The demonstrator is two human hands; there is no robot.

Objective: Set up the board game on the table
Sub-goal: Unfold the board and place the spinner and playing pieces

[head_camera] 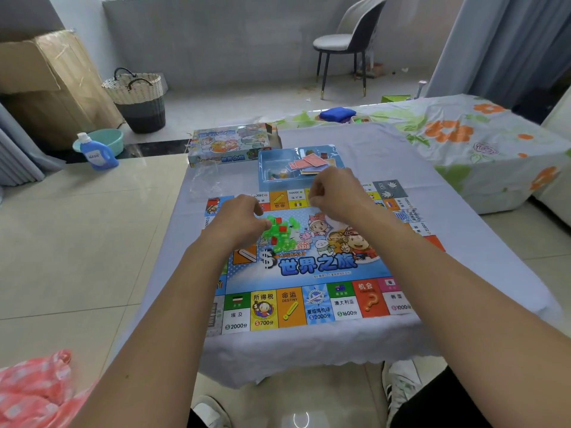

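At frame centre, the game board lies flat on the counter. Left hand pinches green and red houses; right hand curls, seemingly tugging their clear bag for emptying.

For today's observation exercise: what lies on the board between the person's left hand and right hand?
In the head view, a pile of green and red plastic pieces lies on the game board, beside the left hand; the right hand hovers farther back.
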